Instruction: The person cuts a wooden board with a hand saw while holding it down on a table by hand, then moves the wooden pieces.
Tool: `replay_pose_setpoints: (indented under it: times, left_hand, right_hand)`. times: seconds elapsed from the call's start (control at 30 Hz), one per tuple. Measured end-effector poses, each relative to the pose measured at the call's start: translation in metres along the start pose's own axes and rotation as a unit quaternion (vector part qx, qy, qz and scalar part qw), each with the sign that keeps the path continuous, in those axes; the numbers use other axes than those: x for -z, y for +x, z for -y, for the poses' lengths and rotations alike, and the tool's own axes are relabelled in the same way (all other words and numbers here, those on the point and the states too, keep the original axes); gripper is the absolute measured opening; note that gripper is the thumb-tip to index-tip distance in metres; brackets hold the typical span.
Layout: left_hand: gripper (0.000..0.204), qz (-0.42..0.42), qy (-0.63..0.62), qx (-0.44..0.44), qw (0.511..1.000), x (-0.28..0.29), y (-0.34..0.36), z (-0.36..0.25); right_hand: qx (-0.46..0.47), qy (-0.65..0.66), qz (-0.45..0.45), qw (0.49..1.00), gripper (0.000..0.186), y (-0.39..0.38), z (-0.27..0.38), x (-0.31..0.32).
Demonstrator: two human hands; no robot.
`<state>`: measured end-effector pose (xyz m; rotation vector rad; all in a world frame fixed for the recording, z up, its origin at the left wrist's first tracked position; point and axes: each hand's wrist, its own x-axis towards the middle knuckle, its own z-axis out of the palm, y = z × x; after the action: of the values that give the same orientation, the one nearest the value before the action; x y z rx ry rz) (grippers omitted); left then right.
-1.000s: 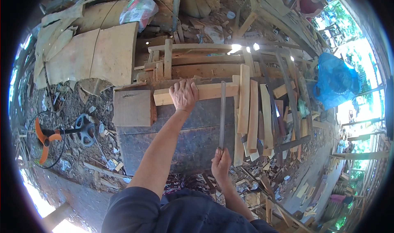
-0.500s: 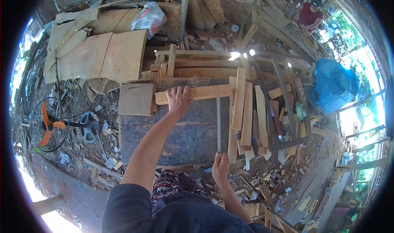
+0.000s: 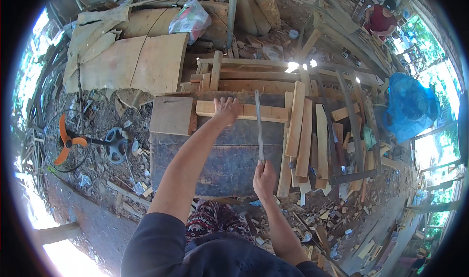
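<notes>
A pale, squared wooden board [image 3: 266, 112] lies crosswise on the dark worktop [image 3: 215, 174]. My left hand [image 3: 227, 110] grips it from above, its fingers curled over the far edge. Closed near the worktop's front edge, my right hand [image 3: 264, 179] holds the near end of a long, narrow grey metal strip [image 3: 260, 135]. The strip points away from me and crosses over the board, right of my left hand, its far tip beyond the board. Whether it is toothed or marked is too small to tell. Beside the board's left end sits a square wooden block [image 3: 171, 115].
Several loose wooden slats [image 3: 303, 140] lie along the worktop's right side. Behind stands a wooden frame [image 3: 254, 74]. A fan with orange blades [image 3: 66, 140] is at left, a blue plastic bag [image 3: 413, 106] at right. Far right, a person in dark red [image 3: 381, 20] is visible.
My right hand has moved forward with the metal strip, whose tip now reaches past the board's far edge. My left hand still grips the board. The whole view has shifted slightly.
</notes>
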<state>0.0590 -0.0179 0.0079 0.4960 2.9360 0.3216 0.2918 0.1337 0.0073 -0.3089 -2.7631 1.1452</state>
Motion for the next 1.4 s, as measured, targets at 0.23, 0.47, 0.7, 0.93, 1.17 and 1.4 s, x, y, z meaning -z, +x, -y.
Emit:
replay_pose_setpoints:
  times: [0.23, 0.47, 0.7, 0.93, 1.17, 1.4]
  left_hand:
    - [0.056, 0.093, 0.056, 0.094, 0.99, 0.002, 0.012, -0.018]
    - [0.071, 0.075, 0.04, 0.132, 0.988, 0.006, 0.014, -0.02]
    - [0.055, 0.066, 0.021, 0.128, 0.989, 0.007, 0.01, -0.02]
    - [0.042, -0.001, -0.018, 0.076, 0.997, -0.005, 0.012, -0.012]
    - [0.045, 0.034, -0.002, 0.111, 0.993, 0.002, 0.009, -0.015]
    - [0.048, 0.042, 0.016, 0.123, 0.991, 0.006, 0.014, -0.025]
  right_hand:
    - [-0.004, -0.059, -0.027, 0.998, 0.017, 0.042, 0.029, -0.046]
    - [-0.06, -0.075, -0.016, 0.995, 0.016, 0.049, 0.046, -0.056]
    - [-0.035, -0.111, -0.061, 0.991, 0.021, 0.036, 0.052, -0.066]
    - [-0.119, -0.134, -0.018, 0.984, 0.015, 0.1, 0.077, -0.068]
    - [-0.105, -0.137, 0.005, 0.985, 0.017, 0.064, 0.069, -0.066]
    - [-0.141, -0.159, 0.033, 0.977, 0.016, 0.08, 0.074, -0.063]
